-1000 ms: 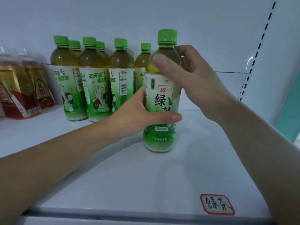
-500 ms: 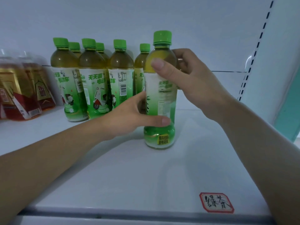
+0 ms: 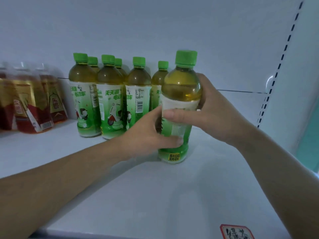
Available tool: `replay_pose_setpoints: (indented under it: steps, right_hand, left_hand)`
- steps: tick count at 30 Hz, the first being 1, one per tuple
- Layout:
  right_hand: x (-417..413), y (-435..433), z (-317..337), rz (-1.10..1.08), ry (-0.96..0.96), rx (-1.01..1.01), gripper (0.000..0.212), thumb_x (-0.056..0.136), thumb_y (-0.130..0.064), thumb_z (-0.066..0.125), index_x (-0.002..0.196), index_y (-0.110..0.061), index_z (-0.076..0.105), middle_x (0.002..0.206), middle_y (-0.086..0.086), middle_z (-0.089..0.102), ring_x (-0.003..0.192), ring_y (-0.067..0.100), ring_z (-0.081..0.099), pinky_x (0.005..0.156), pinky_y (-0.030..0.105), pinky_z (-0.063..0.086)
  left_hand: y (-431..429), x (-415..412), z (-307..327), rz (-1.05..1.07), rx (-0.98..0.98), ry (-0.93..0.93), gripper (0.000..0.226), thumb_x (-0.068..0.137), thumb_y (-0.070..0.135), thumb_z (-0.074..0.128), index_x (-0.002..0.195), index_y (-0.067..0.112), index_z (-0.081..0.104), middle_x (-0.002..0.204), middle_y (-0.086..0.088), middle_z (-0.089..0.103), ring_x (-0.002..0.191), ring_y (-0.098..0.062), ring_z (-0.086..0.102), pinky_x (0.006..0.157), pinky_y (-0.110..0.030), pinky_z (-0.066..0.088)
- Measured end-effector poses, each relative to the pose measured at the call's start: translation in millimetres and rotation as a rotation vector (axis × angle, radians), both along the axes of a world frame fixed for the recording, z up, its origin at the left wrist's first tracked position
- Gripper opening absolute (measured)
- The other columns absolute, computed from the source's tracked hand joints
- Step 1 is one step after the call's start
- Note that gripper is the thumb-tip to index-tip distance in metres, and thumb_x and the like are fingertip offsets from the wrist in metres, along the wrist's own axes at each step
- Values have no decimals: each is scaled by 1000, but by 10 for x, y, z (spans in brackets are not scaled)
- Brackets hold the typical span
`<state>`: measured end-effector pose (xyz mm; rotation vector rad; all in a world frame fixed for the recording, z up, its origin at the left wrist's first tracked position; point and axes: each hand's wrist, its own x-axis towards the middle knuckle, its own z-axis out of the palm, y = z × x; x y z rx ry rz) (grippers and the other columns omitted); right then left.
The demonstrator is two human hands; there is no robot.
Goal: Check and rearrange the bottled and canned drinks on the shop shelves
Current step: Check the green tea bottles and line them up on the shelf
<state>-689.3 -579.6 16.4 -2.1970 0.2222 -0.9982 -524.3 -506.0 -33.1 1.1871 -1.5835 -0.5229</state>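
The scene is lit softly and evenly with a cool bluish cast, and only faint shadows are thrown on the shelf [image 3: 189, 195]. The red-labelled bottles [image 3: 32, 104] at the left edge are smeared by blur, and the slotted upright [image 3: 278, 73] at the right is bowed by lens distortion.

One wide-angle view, worn on the head, looks forward and slightly down onto a white flat metal shelf [image 3: 172, 195] from close at its near edge. A green-capped clear plastic tea bottle [image 3: 181, 87] stands mid-frame, and a white slotted upright [image 3: 280, 63] edges the right.
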Motion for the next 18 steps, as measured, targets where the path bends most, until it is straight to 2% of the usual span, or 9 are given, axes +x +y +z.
replay_pose_setpoints:
  steps: [2,4,6,8,10,13,16,18]
  right_hand:
    - [-5,2,-28,-46,-32,-156,75,67,-29,93,123,-41,46,107,-28,67,103,-8,63,86,10,48]
    - [9,32,-57,-76,-104,-349,77,68,-30,94,124,-44,42,114,-30,61,110,-9,59,88,7,43]
    - [36,46,-72,-55,-204,-505,75,70,-32,90,129,-38,44,126,-20,60,119,5,58,97,23,48]
    - [51,19,-66,-13,-282,-658,74,72,-29,88,133,-26,46,132,-8,58,122,20,58,99,40,50]
    - [71,8,-48,-6,-322,-780,75,73,-28,89,134,-20,45,131,-13,53,123,25,56,102,41,48]
    - [95,18,-46,-19,-351,-885,74,76,-29,88,134,-15,45,130,-10,50,122,22,53,104,36,44]
    - [103,11,-50,-54,-343,-892,72,77,-29,86,134,-14,45,129,-5,50,120,16,51,104,31,42]
    - [96,21,-52,-52,-339,-867,71,77,-30,85,135,-16,46,128,-8,50,118,14,53,102,27,42]
  left_hand:
    - [-35,20,-10,63,-141,-38,61,70,6,77,127,10,56,113,2,70,106,-9,67,89,-24,53]
    - [-56,55,-1,89,-258,-32,64,73,-3,77,131,4,52,117,2,67,111,-9,64,90,-22,51]
    - [-57,80,51,104,-354,-38,67,75,1,78,135,3,48,122,-1,64,118,-16,60,96,-27,49]
    - [-28,87,109,111,-443,-74,66,74,17,78,132,10,49,121,-2,61,117,-15,59,97,-29,47]
    - [16,92,134,131,-517,-118,64,73,23,77,129,23,47,121,3,58,116,-4,57,96,-21,46]
    - [60,104,133,140,-563,-140,55,72,24,75,119,33,49,117,7,56,110,8,55,93,-15,45]
    - [37,137,122,126,-549,-128,60,71,25,77,123,32,47,119,5,57,112,-2,56,96,-25,45]
    - [19,149,126,134,-535,-141,62,72,24,78,126,32,47,119,12,60,113,-4,56,96,-26,45]
